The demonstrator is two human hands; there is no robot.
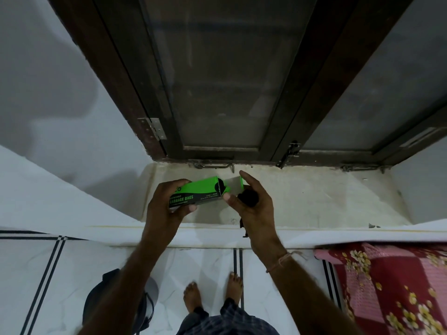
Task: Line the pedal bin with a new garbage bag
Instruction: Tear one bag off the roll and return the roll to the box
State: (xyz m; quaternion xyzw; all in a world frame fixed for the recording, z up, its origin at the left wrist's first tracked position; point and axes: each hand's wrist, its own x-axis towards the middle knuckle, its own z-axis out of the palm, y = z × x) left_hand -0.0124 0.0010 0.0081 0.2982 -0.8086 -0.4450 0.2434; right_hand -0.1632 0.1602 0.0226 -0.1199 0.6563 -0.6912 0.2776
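Note:
My left hand [167,204] grips a green and black box [200,193] marked "garbage bags", held level above the window sill. Its end flap [235,183] stands open on the right. My right hand [251,204] holds a black roll of garbage bags [249,198] in its palm just beside the open end, thumb near the box's opening, forefinger stretched up. A loose black strip [243,228] hangs down from that hand. The pedal bin [116,303], dark with a grey lid, stands on the floor at lower left, partly behind my left forearm.
A pale stone sill [314,197] runs below a dark wooden window frame [302,105] with a latch [290,153]. White floor tiles with black stripes [48,274] lie below. A red floral cloth [387,286] lies at right. My bare feet [212,293] stand by the wall.

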